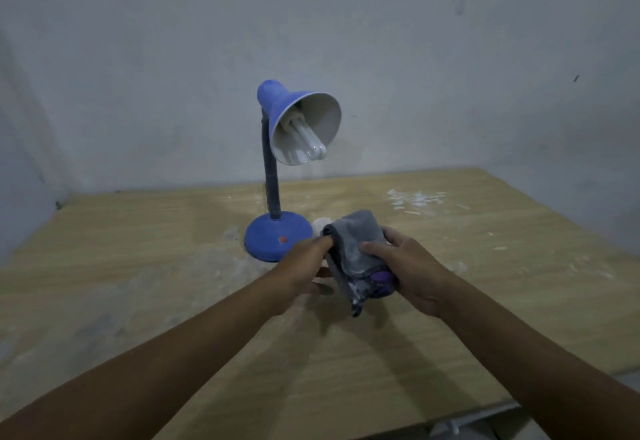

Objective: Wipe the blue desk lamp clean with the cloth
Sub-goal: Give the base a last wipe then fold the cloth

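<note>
From the head camera, both hands are up over the wooden worktop [138,266] with the cloth between them. The grey cloth [353,249], smeared with white dust and showing a purple patch at its lower end, is bunched and held off the surface. The left hand [304,266] pinches its left edge, fingers [322,242] curled into the fold. The right hand [412,273] grips the other side, thumb laid across the front and fingers wrapped behind. Just beyond the left hand stands the blue desk lamp [277,231], upright on its round base with a red switch, the neck rising to a blue shade tilted toward the camera, its white bulb [308,143] showing inside. White dust and flakes [415,198] speckle the worktop near the grey wall [450,58].
</note>
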A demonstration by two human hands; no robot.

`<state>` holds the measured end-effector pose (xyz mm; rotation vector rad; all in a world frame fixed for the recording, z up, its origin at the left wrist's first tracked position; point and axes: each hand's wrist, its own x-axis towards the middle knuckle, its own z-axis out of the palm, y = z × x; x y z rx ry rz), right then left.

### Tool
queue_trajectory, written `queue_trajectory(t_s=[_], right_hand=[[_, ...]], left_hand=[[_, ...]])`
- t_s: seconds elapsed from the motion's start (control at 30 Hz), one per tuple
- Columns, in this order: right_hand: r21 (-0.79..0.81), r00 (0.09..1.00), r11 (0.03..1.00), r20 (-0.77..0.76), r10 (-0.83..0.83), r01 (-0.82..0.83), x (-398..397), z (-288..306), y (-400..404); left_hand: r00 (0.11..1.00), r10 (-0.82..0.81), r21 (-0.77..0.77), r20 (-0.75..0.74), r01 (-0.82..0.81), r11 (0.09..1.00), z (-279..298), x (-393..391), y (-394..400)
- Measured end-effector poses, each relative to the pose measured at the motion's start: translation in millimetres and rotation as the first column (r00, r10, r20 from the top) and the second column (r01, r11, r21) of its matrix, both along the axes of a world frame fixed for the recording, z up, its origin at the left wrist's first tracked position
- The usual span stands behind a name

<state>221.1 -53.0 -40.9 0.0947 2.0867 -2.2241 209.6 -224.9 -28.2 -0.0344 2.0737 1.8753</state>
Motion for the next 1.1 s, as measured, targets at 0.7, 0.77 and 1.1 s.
queue_trajectory(t_s=[0.7, 0.77, 1.1], right_hand=[[0.719, 0.815, 0.519, -0.114, -0.568, 0.462, -229, -45, 142], [0.750, 0.804, 0.461, -0.157, -0.574, 0.475, -230, -48, 148], [0.734, 0.788, 0.433, -0.225, -0.572, 0.524, -226, -53, 149]], left_hand=[[0.838, -0.123, -0.766, -0.532, -0.414, 0.492, -76, -116, -74], [0.832, -0.125, -0.751, -0.541, -0.411, 0.516, -76, -117, -73], [0.880, -0.193, -0.723, -0.435, -0.213, 0.658, -57, -140, -96]])
